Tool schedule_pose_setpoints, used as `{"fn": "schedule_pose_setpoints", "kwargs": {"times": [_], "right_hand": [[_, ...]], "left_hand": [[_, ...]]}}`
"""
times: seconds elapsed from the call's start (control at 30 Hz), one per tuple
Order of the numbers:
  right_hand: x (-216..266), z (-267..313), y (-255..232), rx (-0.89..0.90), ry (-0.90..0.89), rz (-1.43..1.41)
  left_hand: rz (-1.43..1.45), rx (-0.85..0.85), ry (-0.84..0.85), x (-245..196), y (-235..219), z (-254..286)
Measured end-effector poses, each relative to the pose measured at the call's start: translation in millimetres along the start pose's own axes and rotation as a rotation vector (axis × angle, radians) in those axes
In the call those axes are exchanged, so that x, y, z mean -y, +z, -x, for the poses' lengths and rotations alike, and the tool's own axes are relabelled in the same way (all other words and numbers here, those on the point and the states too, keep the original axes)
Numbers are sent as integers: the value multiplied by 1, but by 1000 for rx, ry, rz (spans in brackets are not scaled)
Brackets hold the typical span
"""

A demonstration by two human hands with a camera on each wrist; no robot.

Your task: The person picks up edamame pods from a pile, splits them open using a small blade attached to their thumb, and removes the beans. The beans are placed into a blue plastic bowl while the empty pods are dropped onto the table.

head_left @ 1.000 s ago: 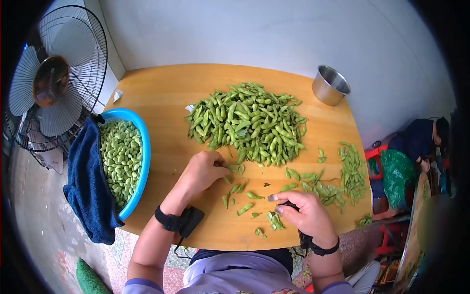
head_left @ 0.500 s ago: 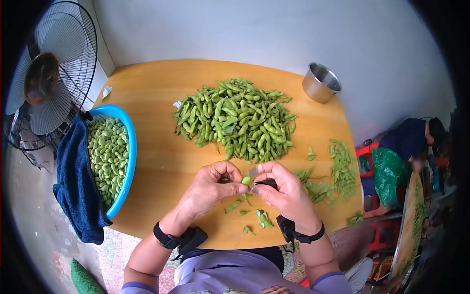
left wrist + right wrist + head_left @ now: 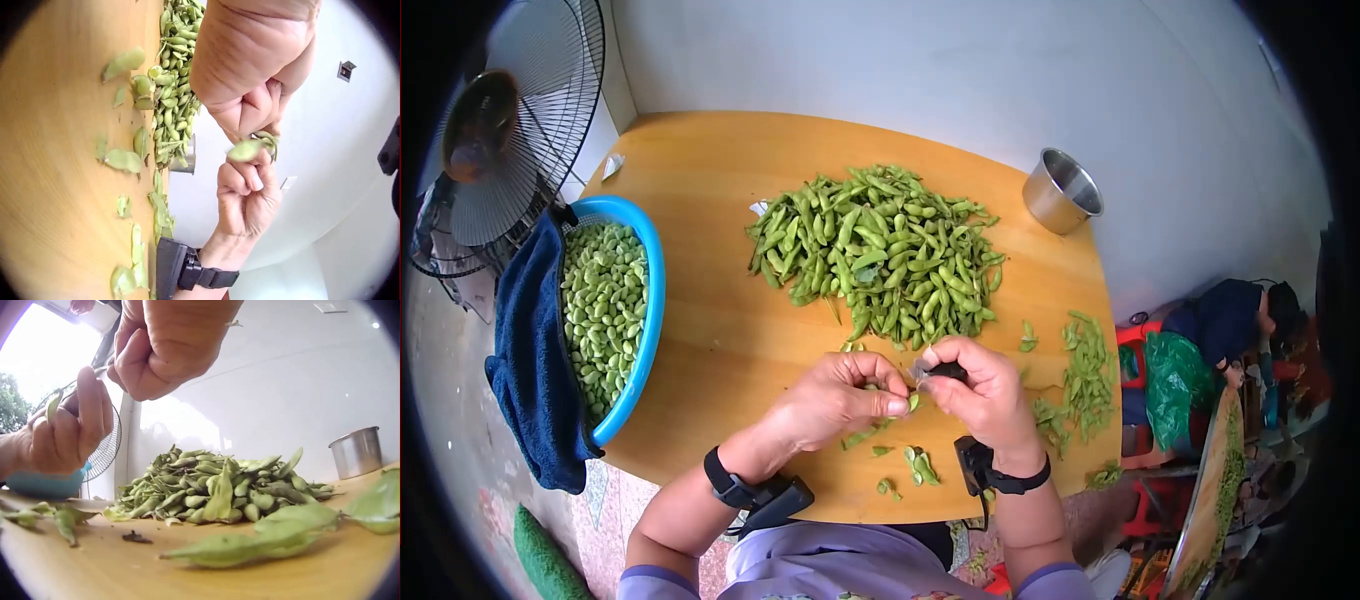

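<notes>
Both hands meet over the near middle of the wooden table. My left hand (image 3: 830, 405) pinches a green bean pod (image 3: 245, 150) between thumb and fingers. Close against it, my right hand (image 3: 992, 400) has its fingers curled round a small black object (image 3: 947, 371), whose kind I cannot tell. A greyish tip shows beside that object at the pod. Beyond the hands lies a big heap of bean pods (image 3: 880, 250). A few loose pods and opened shells (image 3: 920, 466) are scattered on the tabletop under and near the hands.
A blue basin (image 3: 656, 300) of shelled beans (image 3: 605, 310) stands at left, a dark blue towel (image 3: 540, 350) over its side. Behind it is a fan (image 3: 510, 120). A steel cup (image 3: 1062, 192) stands back right, with empty shells (image 3: 1088, 375) nearer. Another person sits far right.
A second ago my left hand was at the loose pods by the heap and my right hand lay apart. They came together around a pod and stay there; the head view has shifted slightly.
</notes>
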State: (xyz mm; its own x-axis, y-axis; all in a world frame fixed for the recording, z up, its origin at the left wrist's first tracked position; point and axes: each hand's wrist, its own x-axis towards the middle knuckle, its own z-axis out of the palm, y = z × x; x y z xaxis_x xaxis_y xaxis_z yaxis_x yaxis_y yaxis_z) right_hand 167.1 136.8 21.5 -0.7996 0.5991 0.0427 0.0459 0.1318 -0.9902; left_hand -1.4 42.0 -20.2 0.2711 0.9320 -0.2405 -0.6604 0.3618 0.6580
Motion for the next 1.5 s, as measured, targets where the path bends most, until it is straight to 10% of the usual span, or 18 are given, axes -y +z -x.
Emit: {"fn": "schedule_pose_setpoints", "kwargs": {"times": [0.27,0.4,0.53,0.63,0.9,0.97,1.07,1.3,1.5], "right_hand": [[-6,2,2,-47,182,-149],[-8,1,-4,-112,153,-183],[-10,-1,-6,-168,145,-194],[-12,-3,-9,-173,149,-228],[-19,-4,-15,-106,200,-308],[-17,-4,-13,-65,210,-289],[-14,-3,-7,-13,262,-269],[-15,-6,-10,-120,247,-122],[-17,-6,-8,-121,235,-173]], "left_hand": [[-407,-327,359,7,0,-4],[-702,-306,163,12,0,-3],[-1055,-294,638,0,-3,-5],[-1292,-810,614,-18,-14,-7],[-1581,-795,611,-8,-36,-19],[-1096,-651,228,-16,-24,-7],[-755,-519,90,-17,-11,-2],[-1237,-303,193,-14,-13,5],[-1444,-551,419,-6,-16,-10]]}}
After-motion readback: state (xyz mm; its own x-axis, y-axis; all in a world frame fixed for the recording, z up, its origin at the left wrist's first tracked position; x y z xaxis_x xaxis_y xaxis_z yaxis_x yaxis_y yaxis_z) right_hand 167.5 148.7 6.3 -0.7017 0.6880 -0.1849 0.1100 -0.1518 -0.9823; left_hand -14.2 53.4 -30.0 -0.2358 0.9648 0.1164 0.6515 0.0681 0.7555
